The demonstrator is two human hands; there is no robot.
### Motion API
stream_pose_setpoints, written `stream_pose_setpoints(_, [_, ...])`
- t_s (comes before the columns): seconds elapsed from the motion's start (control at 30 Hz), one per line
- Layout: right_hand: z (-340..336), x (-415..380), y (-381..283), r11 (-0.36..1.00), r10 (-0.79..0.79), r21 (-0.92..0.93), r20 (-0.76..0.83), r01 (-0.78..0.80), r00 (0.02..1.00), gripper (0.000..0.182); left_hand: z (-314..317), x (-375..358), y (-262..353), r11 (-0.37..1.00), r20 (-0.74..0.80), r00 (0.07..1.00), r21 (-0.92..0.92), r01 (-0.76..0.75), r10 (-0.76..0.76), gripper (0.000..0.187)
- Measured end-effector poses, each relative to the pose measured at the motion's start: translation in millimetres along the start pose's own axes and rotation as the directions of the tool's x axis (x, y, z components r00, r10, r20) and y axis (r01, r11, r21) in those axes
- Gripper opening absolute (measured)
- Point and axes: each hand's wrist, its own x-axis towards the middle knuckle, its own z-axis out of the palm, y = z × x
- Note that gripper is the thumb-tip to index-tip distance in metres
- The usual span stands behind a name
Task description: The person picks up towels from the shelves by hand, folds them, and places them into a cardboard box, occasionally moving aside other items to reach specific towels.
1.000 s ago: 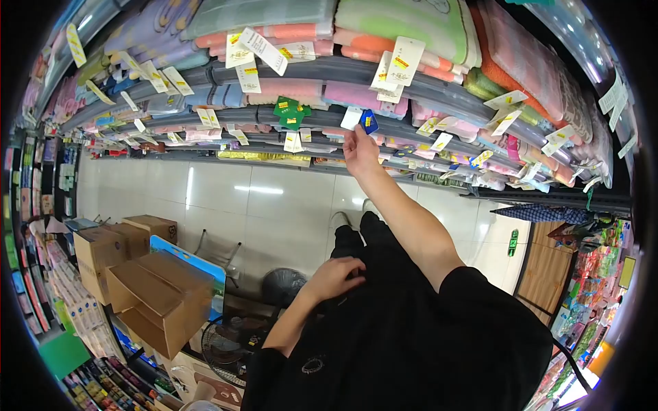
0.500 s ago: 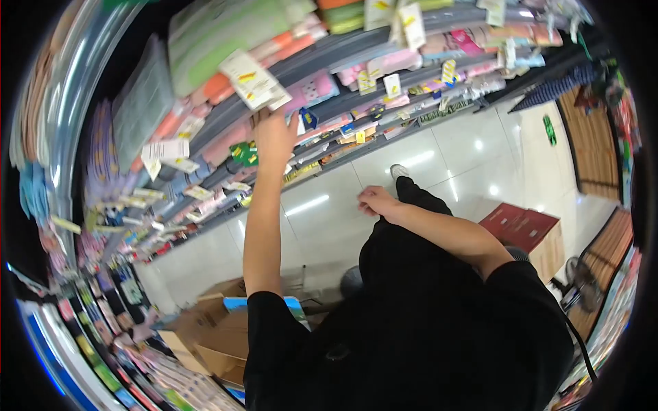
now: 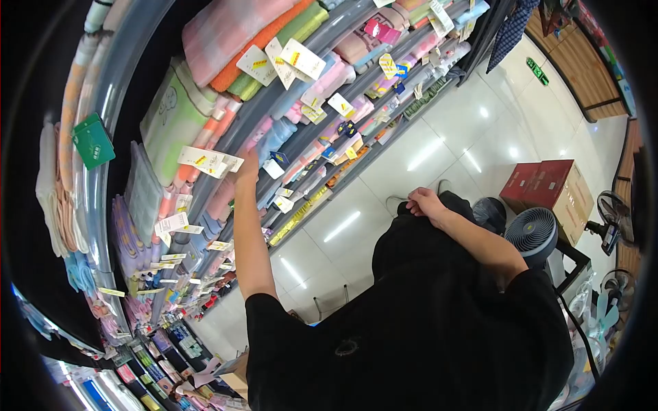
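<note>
My left hand (image 3: 247, 168) reaches to the shelf of folded towels, beside white price tags (image 3: 205, 162) that hang below a light green towel (image 3: 175, 123). Its fingertips are hidden among the tags and pink cloth, so any grip does not show. In front of my body, over the dark trousers, is my right hand (image 3: 425, 204), its fingers curled together; nothing can be made out in them. Above the green towel lies a pink checked towel (image 3: 229, 38) on orange and green ones. A blue item (image 3: 277, 163) sits just right of my left hand.
Shelves with tagged goods run diagonally along the left. A green card (image 3: 94, 141) hangs from the upper left rail. To the right stand a red-topped carton (image 3: 538, 183), a round grey fan (image 3: 531, 233) and another fan (image 3: 613, 216). Glossy white tiles (image 3: 384, 178) form the floor.
The view has turned and shifted along the shelf. The green card and the round grey fan now show fully, while the open cardboard boxes at lower left have mostly left view. My left hand remains at the shelf.
</note>
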Motion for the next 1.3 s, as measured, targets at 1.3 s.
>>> stream_pose_setpoints(1.3, [-44, -154, -157, 0.810, -0.186, 0.009, 0.952, 0.586, 0.242, 0.053, -76, -274, 205, 0.614, 0.773, 0.374, -0.634, 0.470, 0.513, 0.047])
